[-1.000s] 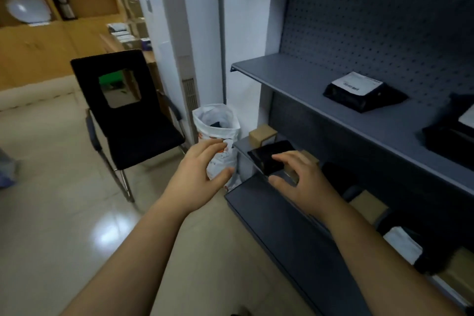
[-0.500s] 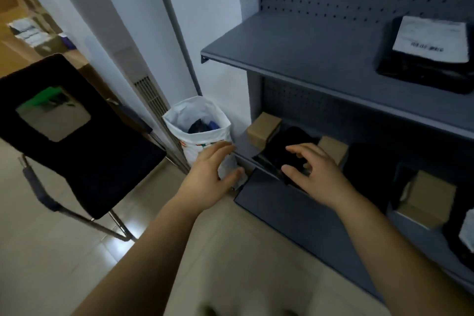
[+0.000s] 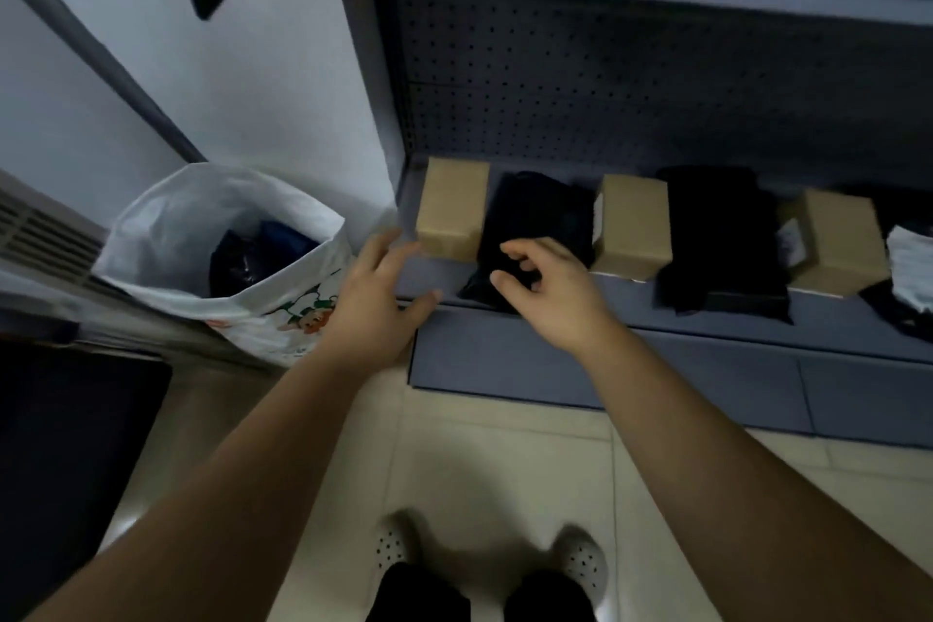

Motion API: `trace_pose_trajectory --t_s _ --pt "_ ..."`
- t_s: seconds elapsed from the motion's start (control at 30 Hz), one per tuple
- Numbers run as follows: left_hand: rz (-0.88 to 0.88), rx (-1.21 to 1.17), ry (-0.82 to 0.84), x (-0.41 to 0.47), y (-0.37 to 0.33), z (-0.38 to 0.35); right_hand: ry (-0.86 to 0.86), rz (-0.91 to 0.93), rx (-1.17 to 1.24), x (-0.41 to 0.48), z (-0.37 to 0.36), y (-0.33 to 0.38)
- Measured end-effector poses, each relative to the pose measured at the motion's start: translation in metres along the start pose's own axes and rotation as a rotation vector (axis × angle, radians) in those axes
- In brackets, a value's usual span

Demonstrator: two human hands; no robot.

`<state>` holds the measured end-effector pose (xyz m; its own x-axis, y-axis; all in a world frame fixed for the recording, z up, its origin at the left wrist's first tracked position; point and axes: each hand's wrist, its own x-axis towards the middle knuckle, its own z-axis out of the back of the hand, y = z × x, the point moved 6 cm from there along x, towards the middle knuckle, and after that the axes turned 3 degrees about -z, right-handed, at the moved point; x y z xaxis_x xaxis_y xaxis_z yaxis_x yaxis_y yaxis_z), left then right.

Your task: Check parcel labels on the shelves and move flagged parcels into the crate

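Black parcel (image 3: 540, 217), limp, on the lower shelf (image 3: 623, 292) directly under the right hand (image 3: 550, 290), fingers (image 3: 520, 252) curled over its front edge, pinch not confirmable; left hand (image 3: 376, 298) spread, empty, alongside; risk: a loose hold lets it sag and drag the cardboard box (image 3: 452, 207) just left of the grip off the shelf.

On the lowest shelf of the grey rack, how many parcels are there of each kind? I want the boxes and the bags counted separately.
Brown cardboard boxes: 3
Black soft plastic bags: 3 (the third is cut off by the right edge and carries a white label)
Total: 6
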<state>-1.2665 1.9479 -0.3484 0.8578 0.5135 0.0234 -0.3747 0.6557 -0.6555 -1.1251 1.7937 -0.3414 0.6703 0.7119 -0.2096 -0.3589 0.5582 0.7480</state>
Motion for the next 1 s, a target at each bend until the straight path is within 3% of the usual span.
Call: trace_pose_trajectory --t_s 0.27,0.4,0.53,0.67,0.8,0.9,1.0 --pt "-0.01 -0.111 -0.034 0.073 0.055 -0.038 -0.102 0.072 -0.149 0.091 -0.044 -0.005" --pt "0.11 -0.244 -0.023 0.098 0.081 -0.061 -0.138 0.121 -0.265 0.116 -0.065 -0.012" --pt "0.146 -0.314 -0.039 0.1 0.098 -0.077 -0.192 0.151 -0.219 0.122 -0.072 -0.024" --pt "0.092 -0.361 -0.074 0.091 0.09 -0.066 -0.267 0.147 -0.07 0.115 -0.08 -0.029" --pt "-0.078 -0.144 -0.14 0.084 0.087 -0.031 -0.24 0.035 0.143 0.105 -0.093 -0.016" --pt "-0.21 -0.038 -0.123 0.083 0.083 -0.023 -0.229 -0.095 0.126 0.105 -0.09 -0.012" --pt "-0.29 -0.082 -0.13 0.085 0.073 -0.027 -0.193 -0.238 0.122 0.108 -0.083 -0.017"
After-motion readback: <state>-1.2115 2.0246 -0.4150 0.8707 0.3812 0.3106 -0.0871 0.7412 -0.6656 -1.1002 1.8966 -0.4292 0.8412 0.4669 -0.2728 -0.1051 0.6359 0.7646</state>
